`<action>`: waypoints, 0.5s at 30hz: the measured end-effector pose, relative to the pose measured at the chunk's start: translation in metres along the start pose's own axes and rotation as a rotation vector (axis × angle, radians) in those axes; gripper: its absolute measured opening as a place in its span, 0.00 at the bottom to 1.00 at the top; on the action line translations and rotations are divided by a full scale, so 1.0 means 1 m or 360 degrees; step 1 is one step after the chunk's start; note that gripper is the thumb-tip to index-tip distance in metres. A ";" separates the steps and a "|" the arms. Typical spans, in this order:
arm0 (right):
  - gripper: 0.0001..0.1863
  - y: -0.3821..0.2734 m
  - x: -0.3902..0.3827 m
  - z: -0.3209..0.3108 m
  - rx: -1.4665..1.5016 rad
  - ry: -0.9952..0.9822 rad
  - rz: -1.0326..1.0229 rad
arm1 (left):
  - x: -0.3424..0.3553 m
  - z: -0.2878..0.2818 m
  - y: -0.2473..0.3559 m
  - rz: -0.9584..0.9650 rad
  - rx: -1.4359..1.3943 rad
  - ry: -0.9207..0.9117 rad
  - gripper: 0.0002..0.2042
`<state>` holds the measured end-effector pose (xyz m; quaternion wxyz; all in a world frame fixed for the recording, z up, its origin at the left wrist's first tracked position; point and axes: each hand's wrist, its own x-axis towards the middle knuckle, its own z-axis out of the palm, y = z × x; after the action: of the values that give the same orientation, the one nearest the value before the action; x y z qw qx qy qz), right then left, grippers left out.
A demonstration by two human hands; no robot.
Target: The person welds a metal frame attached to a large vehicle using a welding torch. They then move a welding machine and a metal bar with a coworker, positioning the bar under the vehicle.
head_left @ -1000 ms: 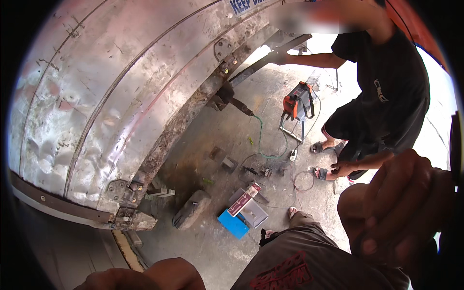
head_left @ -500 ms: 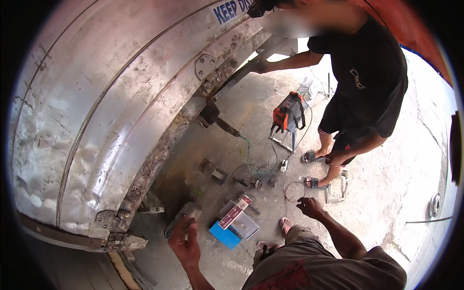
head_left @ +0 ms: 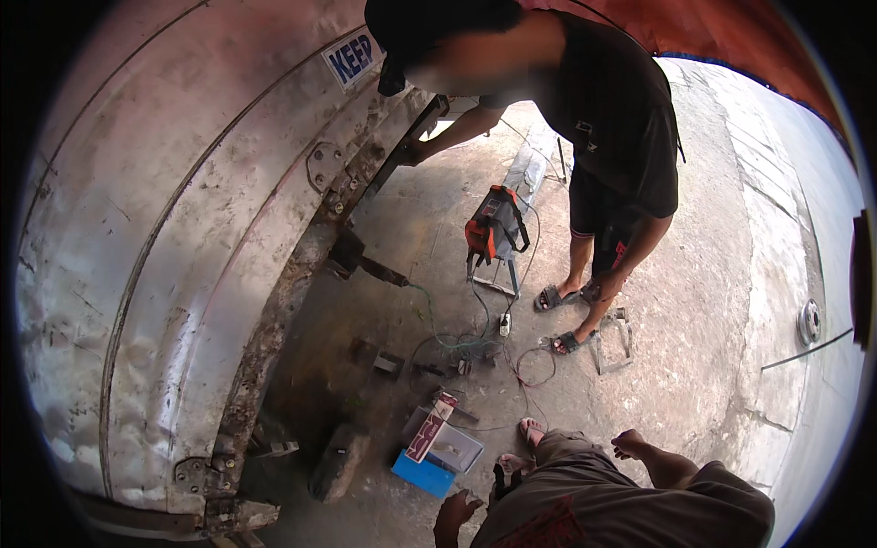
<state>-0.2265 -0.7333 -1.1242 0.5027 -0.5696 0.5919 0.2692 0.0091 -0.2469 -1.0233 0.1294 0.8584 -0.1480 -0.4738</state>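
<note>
1. I see the left hand (head_left: pixel 454 515) half-curled and the right hand (head_left: pixel 628 445) loosely bent, well apart; I cannot tell whether either grips anything.
2. Near the left, a flat blue panel (head_left: pixel 423 475) adjoins an open grey box (head_left: pixel 469 448) on concrete floor (head_left: pixel 676 384).
3. A long maroon-and-white carton (head_left: pixel 431 429) lies across the box.

I stand on a rough concrete floor (head_left: pixel 676 393), dim toward the left and bright at right, a dented metal wall (head_left: pixel 137 274) rising on my left.
</note>
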 end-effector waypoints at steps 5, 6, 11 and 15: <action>0.16 -0.074 -0.034 0.042 0.0298 -0.0240 -0.0335 | -0.003 -0.064 0.032 0.0136 -0.0001 0.0473 0.34; 0.18 -0.083 -0.035 0.050 0.0251 -0.0261 -0.0440 | 0.000 -0.070 0.034 0.0175 -0.0044 0.0548 0.34; 0.23 -0.090 -0.044 0.075 0.0066 -0.0226 -0.0833 | 0.025 -0.031 -0.017 0.0284 -0.0171 0.0654 0.32; 0.22 -0.063 -0.068 0.070 -0.0223 0.0063 -0.0774 | 0.032 0.035 -0.074 0.0064 -0.0270 0.0344 0.32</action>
<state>-0.1570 -0.6563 -1.0713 0.5002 -0.7339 0.4271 0.1696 0.0056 -0.1934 -1.0930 0.2261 0.8873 -0.1098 -0.3866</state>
